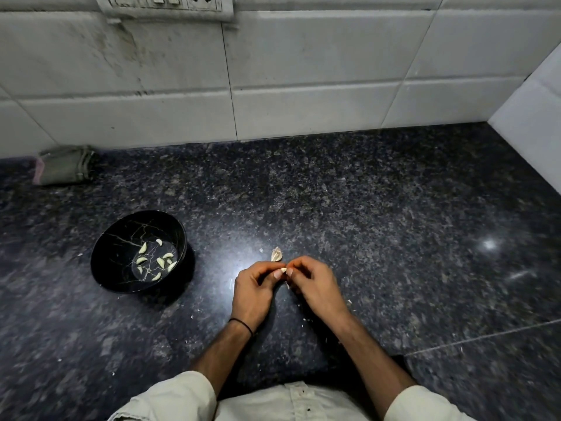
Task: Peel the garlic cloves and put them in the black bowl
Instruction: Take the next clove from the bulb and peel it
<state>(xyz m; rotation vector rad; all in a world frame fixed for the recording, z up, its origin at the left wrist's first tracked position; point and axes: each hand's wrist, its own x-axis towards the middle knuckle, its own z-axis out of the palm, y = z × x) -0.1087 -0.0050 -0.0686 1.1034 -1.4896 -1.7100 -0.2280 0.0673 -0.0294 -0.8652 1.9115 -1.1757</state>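
Observation:
A black bowl (104, 253) with pale marble veins stands on the dark granite counter at the left, holding several peeled garlic cloves (155, 261). To its right, my left hand (253, 291) and my right hand (314, 287) meet fingertip to fingertip, both pinching one small garlic clove (283, 270) between thumbs and fingers. Just beyond the fingertips lies a remnant of the garlic bulb (277, 254) in its dry skin. Most of the held clove is hidden by my fingers.
Small flakes of garlic skin (303, 319) are scattered on the counter (394, 223) around my hands. A folded green cloth (65, 165) lies at the back left against the white tiled wall (303, 86). A second wall (534, 117) closes the right side.

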